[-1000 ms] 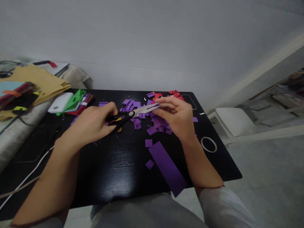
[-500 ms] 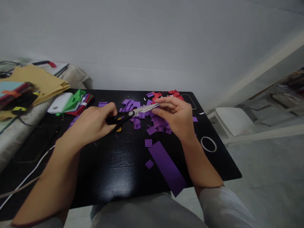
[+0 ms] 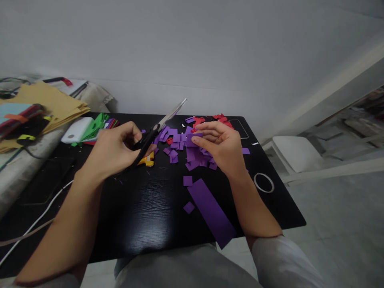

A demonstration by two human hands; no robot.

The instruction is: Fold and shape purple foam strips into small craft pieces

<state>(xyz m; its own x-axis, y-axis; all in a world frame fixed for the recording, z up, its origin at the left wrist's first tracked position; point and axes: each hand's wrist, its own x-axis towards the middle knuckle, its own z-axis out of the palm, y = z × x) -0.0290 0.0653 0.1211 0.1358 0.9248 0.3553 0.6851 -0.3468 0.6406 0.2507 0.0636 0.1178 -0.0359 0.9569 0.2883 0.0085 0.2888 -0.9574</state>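
My left hand [image 3: 118,150] is closed on the black handles of a pair of scissors [image 3: 159,127]. Their blades point up and to the right, over the back of the table and apart from any paper. Between thumb and fingers, my right hand [image 3: 223,146] pinches a small purple paper piece [image 3: 194,139]. Below it lies a heap of cut purple paper pieces [image 3: 196,158], with more scattered to the left. A long purple paper strip [image 3: 211,212] slants over the front table edge, and two small purple squares lie beside it.
Red paper scraps [image 3: 222,119] lie at the back of the black table [image 3: 144,216]. A yellow tool [image 3: 147,160] is partly hidden behind my left hand. Folded green paper [image 3: 94,127], a white device [image 3: 77,130] and brown envelopes [image 3: 48,102] are at left. A white stool [image 3: 295,154] stands at right.
The scissors have swung up and left, away from my right hand, as my left hand tilted. The purple piece in my right fingers now shows plainly. My right hand has barely moved.
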